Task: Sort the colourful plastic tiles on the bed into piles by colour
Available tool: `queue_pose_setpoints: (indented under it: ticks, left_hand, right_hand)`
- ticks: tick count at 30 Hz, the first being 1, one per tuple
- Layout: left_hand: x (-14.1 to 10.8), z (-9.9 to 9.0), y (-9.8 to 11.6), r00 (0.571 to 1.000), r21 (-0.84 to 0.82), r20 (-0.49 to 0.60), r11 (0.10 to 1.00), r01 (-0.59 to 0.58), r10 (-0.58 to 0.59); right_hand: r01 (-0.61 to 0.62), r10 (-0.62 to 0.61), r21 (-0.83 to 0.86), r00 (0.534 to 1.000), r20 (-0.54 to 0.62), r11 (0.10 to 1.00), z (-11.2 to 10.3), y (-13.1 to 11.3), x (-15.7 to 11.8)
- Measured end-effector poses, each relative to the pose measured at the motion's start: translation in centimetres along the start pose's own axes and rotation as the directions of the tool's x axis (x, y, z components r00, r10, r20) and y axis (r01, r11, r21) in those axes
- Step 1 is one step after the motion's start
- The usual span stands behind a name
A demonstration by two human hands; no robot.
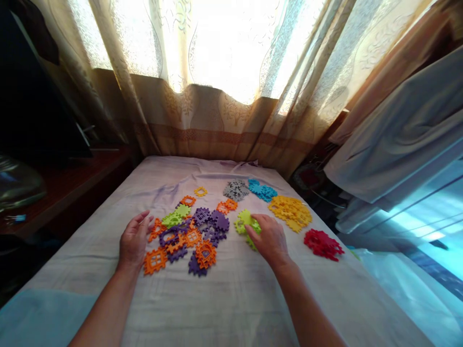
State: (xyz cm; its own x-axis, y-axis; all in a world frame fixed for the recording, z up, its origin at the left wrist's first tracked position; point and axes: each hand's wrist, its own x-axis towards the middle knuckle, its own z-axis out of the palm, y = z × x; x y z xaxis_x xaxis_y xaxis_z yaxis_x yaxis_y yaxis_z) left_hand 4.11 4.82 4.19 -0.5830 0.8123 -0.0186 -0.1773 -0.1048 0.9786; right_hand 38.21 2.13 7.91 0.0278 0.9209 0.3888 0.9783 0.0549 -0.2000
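Note:
My left hand (134,241) rests at the left side of a mixed pile, fingers loosely bent and apart, holding nothing I can see. Beside it lie orange interlocking tiles (155,260), purple interlocking tiles (220,221) and lime green interlocking tiles (176,217), toothed at the edges, some with window-like cutouts. My right hand (269,237) grips at a small lime green group, thumb and fingers on a lime green interlocking tile (243,220). The palm hides part of that group.
Grey tiles (236,190), blue tiles (262,190), yellow tiles (290,212) and red tiles (323,244) lie in separate heaps along the right. A pale sheet (231,308) covers the surface. Curtains (217,111) hang behind; clothes (401,120) hang at right.

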Motion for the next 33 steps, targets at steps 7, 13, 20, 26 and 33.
queue_pose_setpoints:
  ticks: [7, 13, 20, 26, 33]
  left_hand:
    - [0.3, -0.6, -0.6, 0.996, -0.02, -0.029, 0.996, -0.087, 0.087]
    - [0.8, -1.2, -1.2, 0.99, 0.145, 0.044, 0.98, -0.138, 0.133]
    - [1.3, -1.0, -0.9, 0.963, 0.473, 0.253, 0.856, -0.21, 0.096]
    - [1.6, 0.0, 1.1, 0.904, 0.727, 0.42, 0.567, -0.387, 0.08]
    - [1.0, 1.1, 2.9, 0.842, 0.812, 0.538, 0.249, -0.527, 0.029]
  right_hand:
    - [-0.101, 0.099, -0.101, 0.995, -0.023, 0.99, 0.3, 4.9, -2.2]
    - [0.045, -0.025, 0.077, 0.972, -0.233, 0.996, -0.1, 3.5, -5.0]
    - [0.142, -0.167, 0.32, 0.985, 0.052, 0.937, 1.3, -1.2, -7.5]
    - [0.123, -0.179, 0.418, 0.979, 0.098, 0.9, 2.6, -1.8, -8.1]
    - [0.109, -0.159, 0.495, 0.986, 0.059, 0.862, 2.8, -1.5, -8.4]
